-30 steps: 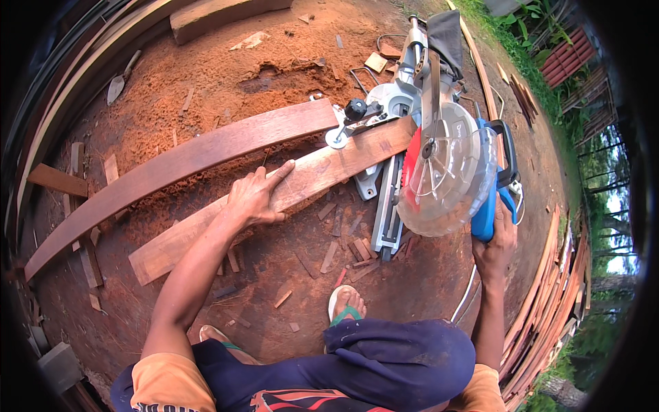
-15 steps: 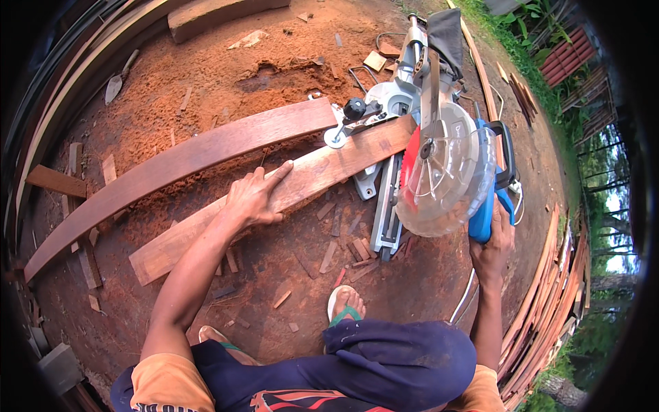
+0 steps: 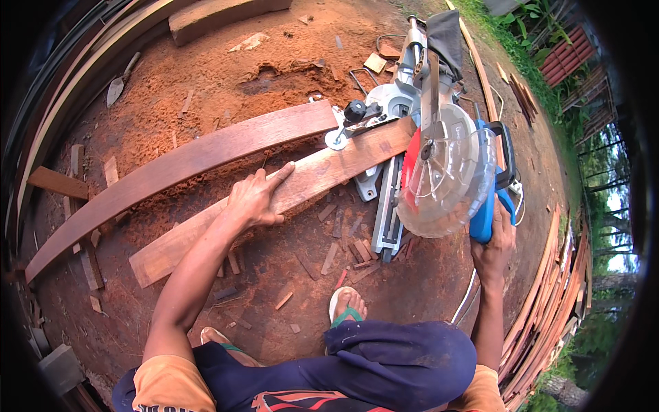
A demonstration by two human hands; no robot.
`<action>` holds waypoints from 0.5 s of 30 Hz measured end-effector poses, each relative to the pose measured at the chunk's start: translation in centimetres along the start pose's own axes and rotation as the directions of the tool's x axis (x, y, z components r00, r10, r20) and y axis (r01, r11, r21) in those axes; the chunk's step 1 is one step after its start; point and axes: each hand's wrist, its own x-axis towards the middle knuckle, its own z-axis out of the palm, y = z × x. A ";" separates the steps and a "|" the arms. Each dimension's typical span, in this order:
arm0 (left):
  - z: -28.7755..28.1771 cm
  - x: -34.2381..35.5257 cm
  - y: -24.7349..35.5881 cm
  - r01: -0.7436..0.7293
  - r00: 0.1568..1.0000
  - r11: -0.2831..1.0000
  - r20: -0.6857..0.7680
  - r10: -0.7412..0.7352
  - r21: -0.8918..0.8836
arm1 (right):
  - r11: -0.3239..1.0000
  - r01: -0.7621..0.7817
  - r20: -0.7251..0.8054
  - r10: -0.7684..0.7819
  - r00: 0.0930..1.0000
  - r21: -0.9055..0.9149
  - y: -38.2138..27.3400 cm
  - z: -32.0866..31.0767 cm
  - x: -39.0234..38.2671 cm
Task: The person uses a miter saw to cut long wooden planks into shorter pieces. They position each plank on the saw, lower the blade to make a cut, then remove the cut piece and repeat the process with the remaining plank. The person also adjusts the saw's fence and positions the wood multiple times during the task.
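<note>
A reddish wooden board (image 3: 357, 156) slants across the middle, its far end under the blade area of a sliding mitre saw (image 3: 401, 99). My left hand (image 3: 255, 198) grips the board partway along, the index finger stretched over its top and the thumb at the near edge. On the right, my right hand (image 3: 495, 244) is wrapped round the blue saw handle (image 3: 484, 218). A clear round blade guard (image 3: 449, 182) covers the blade, with a red part beside it. The saw's black-knobbed clamp (image 3: 354, 111) stands by the board's far edge.
Beyond the board lies a longer, darker plank (image 3: 199, 154), close to the saw. Offcuts (image 3: 329, 257) and orange sawdust (image 3: 226, 75) cover the ground. A trowel (image 3: 117, 88) lies far left; stacked wood strips (image 3: 542, 295) line the right. A pale cable (image 3: 465, 296) runs behind my right arm.
</note>
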 end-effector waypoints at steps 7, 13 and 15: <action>-1.0 0.4 -0.6 -0.019 0.999 1.000 0.042 0.019 0.002 | 1.000 -0.011 0.006 0.011 1.000 -0.007 0.2 -0.1 0.0; -0.3 0.2 -0.1 0.003 1.000 1.000 0.008 -0.003 -0.017 | 1.000 0.010 -0.006 -0.010 1.000 -0.030 0.2 -0.1 -0.1; -0.2 0.1 0.2 0.009 1.000 1.000 -0.007 -0.009 -0.019 | 1.000 -0.005 -0.007 0.005 1.000 -0.027 0.1 0.0 0.0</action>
